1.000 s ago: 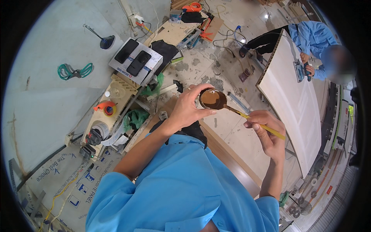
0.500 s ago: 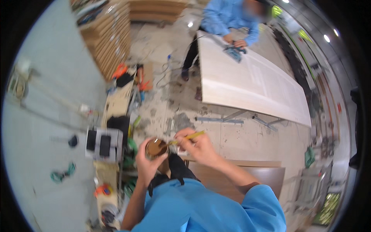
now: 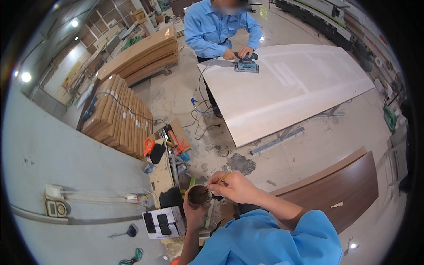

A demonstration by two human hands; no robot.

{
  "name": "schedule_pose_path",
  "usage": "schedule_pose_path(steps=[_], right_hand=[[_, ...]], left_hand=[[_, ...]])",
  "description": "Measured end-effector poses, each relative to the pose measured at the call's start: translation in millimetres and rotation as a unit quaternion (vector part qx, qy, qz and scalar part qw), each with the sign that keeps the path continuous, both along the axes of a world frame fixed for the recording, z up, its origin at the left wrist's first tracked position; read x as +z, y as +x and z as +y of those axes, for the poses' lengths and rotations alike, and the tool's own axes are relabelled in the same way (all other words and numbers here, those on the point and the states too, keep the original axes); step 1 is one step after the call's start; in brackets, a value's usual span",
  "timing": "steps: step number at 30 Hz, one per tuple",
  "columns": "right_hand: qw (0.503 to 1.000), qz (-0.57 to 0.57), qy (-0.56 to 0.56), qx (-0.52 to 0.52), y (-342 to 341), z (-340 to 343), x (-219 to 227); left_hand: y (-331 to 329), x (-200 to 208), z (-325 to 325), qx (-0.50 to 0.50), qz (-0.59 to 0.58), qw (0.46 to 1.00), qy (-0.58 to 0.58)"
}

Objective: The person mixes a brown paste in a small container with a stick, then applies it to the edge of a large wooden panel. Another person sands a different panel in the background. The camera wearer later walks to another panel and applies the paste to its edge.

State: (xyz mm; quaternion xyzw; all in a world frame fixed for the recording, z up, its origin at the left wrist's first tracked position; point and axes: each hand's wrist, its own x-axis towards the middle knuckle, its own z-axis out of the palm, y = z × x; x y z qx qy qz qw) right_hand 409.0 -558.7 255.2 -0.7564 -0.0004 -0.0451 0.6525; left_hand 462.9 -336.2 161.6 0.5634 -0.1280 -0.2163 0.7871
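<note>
At lower centre, the left hand point(image 3: 194, 215) curls round one cup point(image 3: 198, 195); the right hand point(image 3: 235, 185) pinches one yellow stick point(image 3: 224, 177). Two dark phones point(image 3: 164, 224) lie lower left.

1 wide, head-worn view looks down and forward, close above the cup point(image 3: 194, 195) and blue shirt point(image 3: 269, 238), with the white panel point(image 3: 291, 90) and co-worker point(image 3: 215, 31) farther off.
</note>
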Motion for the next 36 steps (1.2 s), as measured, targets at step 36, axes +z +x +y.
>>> schedule_pose_path(steps=[36], right_hand=[[0.967, -0.214, -0.132, -0.035, 106.3, -109.5, -7.8]], left_hand=[[105.6, -9.0, -144.5, -0.040, 0.152, 0.942, -0.298]])
